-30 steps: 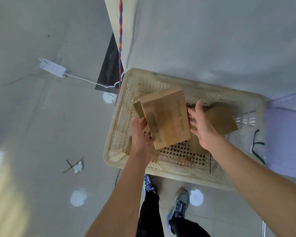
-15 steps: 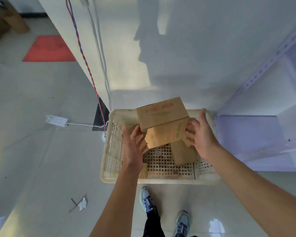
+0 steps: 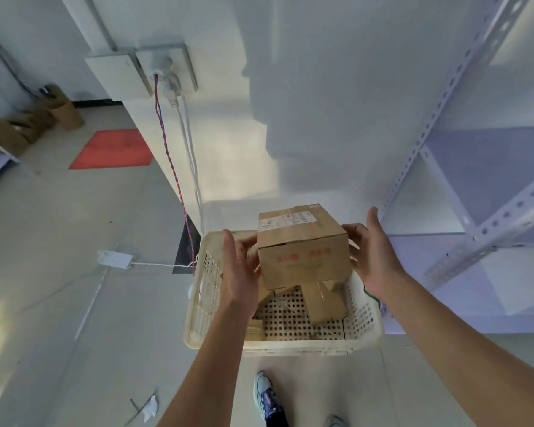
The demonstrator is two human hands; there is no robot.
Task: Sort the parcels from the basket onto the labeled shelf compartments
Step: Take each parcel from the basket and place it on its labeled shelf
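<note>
A cardboard parcel is held above the perforated plastic basket, clamped between the left hand and right hand, palms pressed flat on opposite sides, label side up, probably for reading. The empty metal shelf stands right.

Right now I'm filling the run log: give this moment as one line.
phase: lift | cardboard parcel held between left hand and right hand | above basket | more parcels inside | shelf at right
</note>
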